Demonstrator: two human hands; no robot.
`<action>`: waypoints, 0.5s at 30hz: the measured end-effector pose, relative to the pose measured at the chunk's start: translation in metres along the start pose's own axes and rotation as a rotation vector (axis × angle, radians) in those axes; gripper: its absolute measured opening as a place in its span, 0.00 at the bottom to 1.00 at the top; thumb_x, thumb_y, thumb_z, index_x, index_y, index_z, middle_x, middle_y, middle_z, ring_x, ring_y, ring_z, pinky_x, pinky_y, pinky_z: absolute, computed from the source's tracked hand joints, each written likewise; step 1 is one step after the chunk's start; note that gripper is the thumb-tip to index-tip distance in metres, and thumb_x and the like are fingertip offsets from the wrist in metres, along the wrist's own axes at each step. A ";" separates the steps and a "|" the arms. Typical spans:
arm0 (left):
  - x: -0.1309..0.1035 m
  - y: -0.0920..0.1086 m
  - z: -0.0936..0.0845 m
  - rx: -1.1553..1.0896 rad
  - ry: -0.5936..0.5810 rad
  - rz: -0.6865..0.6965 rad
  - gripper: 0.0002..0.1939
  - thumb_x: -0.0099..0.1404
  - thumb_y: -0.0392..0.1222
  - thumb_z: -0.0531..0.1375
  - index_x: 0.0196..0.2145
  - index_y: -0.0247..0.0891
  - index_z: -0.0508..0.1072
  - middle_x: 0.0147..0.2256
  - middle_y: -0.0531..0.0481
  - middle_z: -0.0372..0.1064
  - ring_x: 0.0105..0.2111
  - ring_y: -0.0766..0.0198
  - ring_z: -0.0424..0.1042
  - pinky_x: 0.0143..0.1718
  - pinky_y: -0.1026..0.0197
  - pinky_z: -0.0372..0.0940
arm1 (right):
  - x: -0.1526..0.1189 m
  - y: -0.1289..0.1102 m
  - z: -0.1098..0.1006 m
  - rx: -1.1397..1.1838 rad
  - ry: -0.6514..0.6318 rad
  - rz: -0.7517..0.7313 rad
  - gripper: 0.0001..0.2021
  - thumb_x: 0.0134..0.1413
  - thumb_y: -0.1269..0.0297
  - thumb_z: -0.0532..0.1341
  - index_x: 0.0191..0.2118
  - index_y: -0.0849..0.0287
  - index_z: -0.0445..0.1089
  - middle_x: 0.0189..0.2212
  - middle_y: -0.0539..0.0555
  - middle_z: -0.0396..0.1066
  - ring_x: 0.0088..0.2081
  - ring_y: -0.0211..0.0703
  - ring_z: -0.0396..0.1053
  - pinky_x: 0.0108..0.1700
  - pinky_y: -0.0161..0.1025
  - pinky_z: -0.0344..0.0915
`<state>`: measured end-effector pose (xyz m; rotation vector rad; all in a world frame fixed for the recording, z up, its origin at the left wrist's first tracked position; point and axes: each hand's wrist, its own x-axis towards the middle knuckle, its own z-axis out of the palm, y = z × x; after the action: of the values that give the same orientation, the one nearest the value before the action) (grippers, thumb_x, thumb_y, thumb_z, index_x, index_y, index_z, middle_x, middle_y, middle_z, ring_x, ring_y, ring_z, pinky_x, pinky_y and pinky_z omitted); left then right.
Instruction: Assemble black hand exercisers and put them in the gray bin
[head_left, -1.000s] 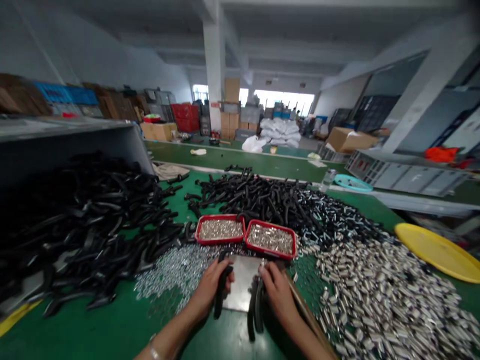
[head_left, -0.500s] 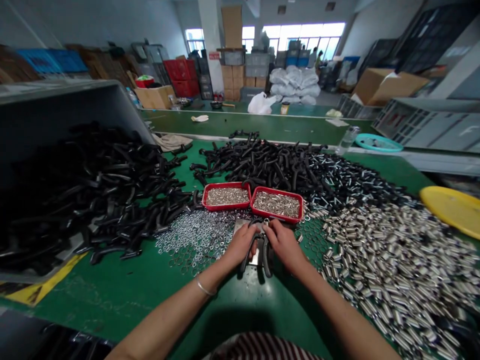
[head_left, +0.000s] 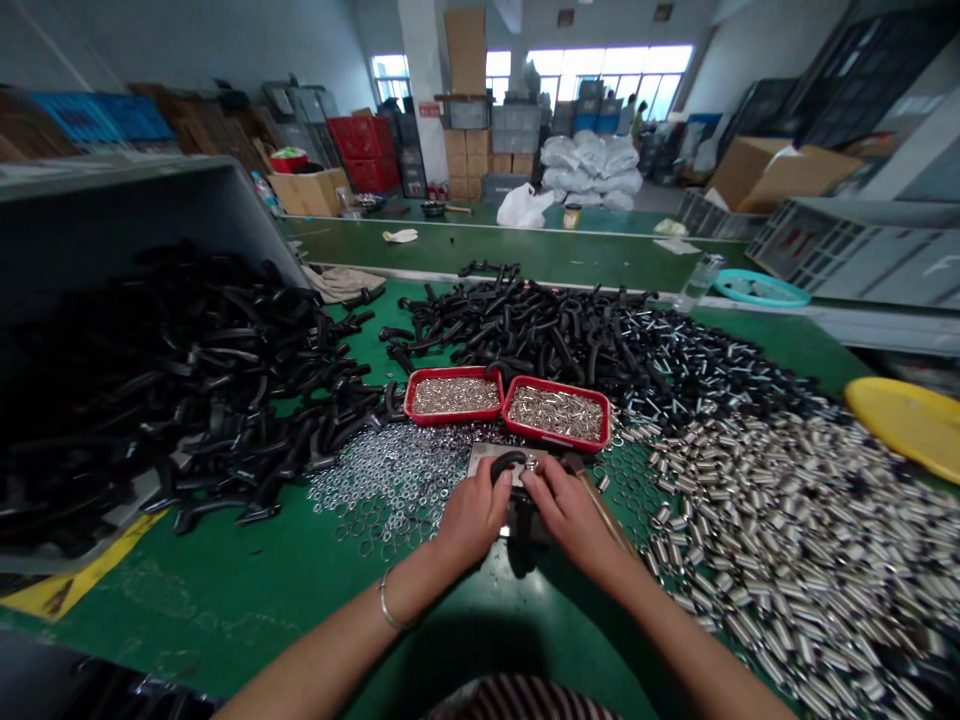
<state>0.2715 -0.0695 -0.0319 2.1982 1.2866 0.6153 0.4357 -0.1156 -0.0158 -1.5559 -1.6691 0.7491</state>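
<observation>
My left hand (head_left: 472, 508) is closed around a curved black handle (head_left: 508, 462) above a small metal plate (head_left: 484, 458) on the green table. Close beside it, my right hand (head_left: 564, 503) pinches at a small shiny metal piece (head_left: 531, 463) by the handle. Its fingers hide part of that piece. Beyond the hands are a red tray (head_left: 454, 418) of tiny metal parts and another red tray (head_left: 559, 437) of small pins. A hammer-like tool with a wooden handle (head_left: 611, 520) lies beside my right hand, partly covered by it.
Black handles (head_left: 525, 325) are heaped behind the trays, and more spill from a grey bin (head_left: 262, 215) at left. Metal rings (head_left: 397, 480) lie left of the plate. Silver cylinders (head_left: 787, 520) spread at right, near a yellow lid (head_left: 911, 425) and a turquoise tray (head_left: 761, 290).
The black handles that pointed toward me have turned, and one now curves up by my left fingers. Both hands have shifted slightly. The wooden tool handle now shows beside my right hand.
</observation>
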 end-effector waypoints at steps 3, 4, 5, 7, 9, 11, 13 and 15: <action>-0.008 0.001 -0.015 0.175 -0.156 0.136 0.24 0.73 0.59 0.46 0.50 0.35 0.63 0.39 0.38 0.76 0.39 0.49 0.78 0.40 0.52 0.69 | -0.011 -0.006 -0.005 0.077 -0.152 0.004 0.14 0.70 0.55 0.48 0.44 0.57 0.65 0.40 0.56 0.73 0.42 0.47 0.71 0.47 0.42 0.64; -0.011 0.002 -0.020 0.212 -0.214 0.167 0.27 0.70 0.63 0.50 0.49 0.35 0.63 0.38 0.39 0.76 0.39 0.48 0.78 0.39 0.52 0.69 | -0.016 -0.007 -0.005 0.093 -0.184 0.007 0.14 0.70 0.55 0.48 0.45 0.57 0.65 0.41 0.57 0.72 0.44 0.47 0.71 0.49 0.42 0.64; -0.013 0.003 -0.024 0.246 -0.260 0.185 0.31 0.66 0.67 0.53 0.48 0.34 0.64 0.37 0.39 0.76 0.38 0.46 0.78 0.38 0.52 0.69 | -0.020 -0.008 -0.006 0.095 -0.206 0.012 0.14 0.70 0.55 0.48 0.46 0.57 0.66 0.42 0.58 0.72 0.45 0.47 0.70 0.50 0.43 0.65; -0.017 0.007 -0.029 0.307 -0.310 0.197 0.36 0.60 0.71 0.58 0.46 0.33 0.64 0.34 0.38 0.76 0.36 0.44 0.78 0.36 0.52 0.69 | -0.025 -0.009 -0.005 0.056 -0.239 0.019 0.15 0.70 0.55 0.48 0.47 0.58 0.66 0.44 0.59 0.72 0.46 0.48 0.70 0.50 0.44 0.65; -0.017 0.008 -0.030 0.340 -0.313 0.204 0.38 0.58 0.71 0.59 0.47 0.32 0.65 0.33 0.37 0.76 0.35 0.42 0.78 0.35 0.52 0.68 | -0.026 -0.009 -0.003 0.002 -0.260 0.016 0.15 0.70 0.57 0.47 0.47 0.59 0.66 0.44 0.60 0.72 0.46 0.48 0.70 0.50 0.44 0.65; -0.011 0.003 -0.024 0.321 -0.290 0.199 0.37 0.58 0.70 0.60 0.48 0.32 0.66 0.32 0.36 0.75 0.34 0.42 0.77 0.33 0.53 0.67 | -0.020 -0.006 0.002 -0.033 -0.266 0.022 0.15 0.70 0.58 0.47 0.46 0.59 0.67 0.42 0.59 0.73 0.43 0.47 0.71 0.47 0.42 0.66; 0.000 -0.009 -0.016 0.259 -0.264 0.186 0.34 0.59 0.68 0.60 0.48 0.34 0.67 0.31 0.37 0.75 0.32 0.43 0.77 0.30 0.55 0.66 | -0.008 0.002 0.006 -0.081 -0.271 0.065 0.15 0.70 0.56 0.48 0.44 0.59 0.68 0.37 0.58 0.74 0.38 0.46 0.72 0.42 0.40 0.67; 0.014 -0.023 -0.009 0.214 -0.251 0.183 0.30 0.59 0.66 0.62 0.46 0.37 0.70 0.31 0.39 0.75 0.31 0.46 0.77 0.29 0.56 0.66 | 0.009 0.012 0.004 -0.194 -0.254 0.091 0.15 0.68 0.54 0.52 0.44 0.58 0.69 0.34 0.57 0.75 0.35 0.47 0.73 0.37 0.39 0.66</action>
<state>0.2573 -0.0462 -0.0374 2.4947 1.0707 0.2643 0.4393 -0.1054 -0.0274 -1.7395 -1.9128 0.8843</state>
